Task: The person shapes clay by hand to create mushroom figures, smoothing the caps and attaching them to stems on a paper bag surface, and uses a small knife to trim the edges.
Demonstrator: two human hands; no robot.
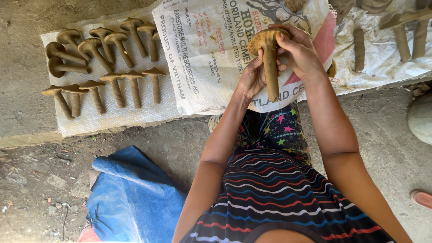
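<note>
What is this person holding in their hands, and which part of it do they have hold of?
A mushroom-shaped clay piece. The left hand wraps the upper stem just below the cap; the right hand rests fingers on the cap's edge. The lower stem hangs free.

clay mushroom pieces on mat [103,67]: 14 | held [269,58]: 1 | sacks [202,49]: 1

Bare grey concrete ground [27,103] lies in daylight. A step edge drops to dusty, pebbled dirt [36,189].
</note>
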